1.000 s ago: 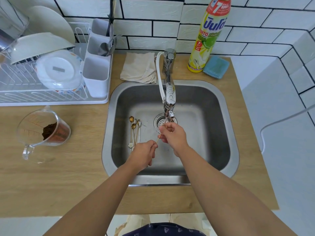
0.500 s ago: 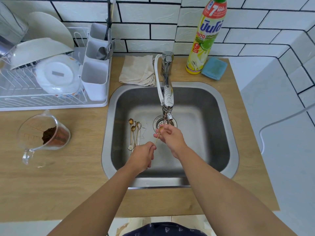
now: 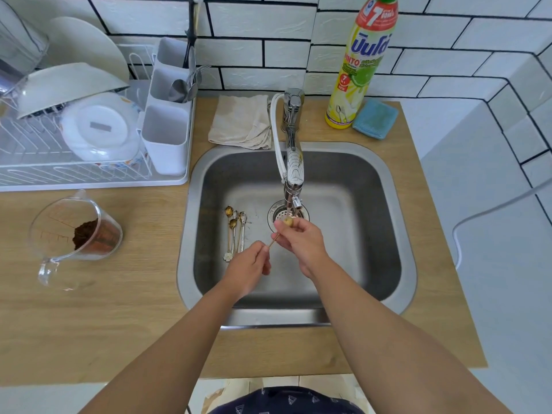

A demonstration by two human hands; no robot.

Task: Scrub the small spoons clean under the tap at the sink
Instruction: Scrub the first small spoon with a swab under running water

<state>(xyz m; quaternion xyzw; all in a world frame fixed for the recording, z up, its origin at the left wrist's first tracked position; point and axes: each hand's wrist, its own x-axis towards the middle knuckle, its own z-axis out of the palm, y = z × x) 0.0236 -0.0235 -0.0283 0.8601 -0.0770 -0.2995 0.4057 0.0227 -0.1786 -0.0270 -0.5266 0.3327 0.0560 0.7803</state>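
— Where is the spoon being washed?

— Over the steel sink (image 3: 397, 222), just under the spout of the tap (image 3: 294, 162), above the drain (image 3: 276, 218). It is a thin gold spoon (image 3: 287, 224) with a small rounded bowl and a slim straight handle that runs down and to the left.

— How are the hands on it?

— The left hand (image 3: 249, 268) pinches the low end of the handle between thumb and fingertips, the rest of its fingers curled. The right hand (image 3: 301, 242) has its thumb and fingers closed round the bowl end, right below the spout.

— And the others?

— The other small spoons (image 3: 236, 231) lie in a tight bunch on the sink floor, left of the drain, bowls pointing away from the person. Some are gold, at least one silver; one handle ends in a small white flower shape.

— What else is about?

— On the wooden tabletop (image 3: 119, 324): a glass measuring jug (image 3: 74, 237) with brown powder, a white dish rack (image 3: 89, 138), a folded beige cloth (image 3: 240, 122), a yellow dish soap bottle (image 3: 358, 70) and a blue sponge (image 3: 375, 119) touching it.
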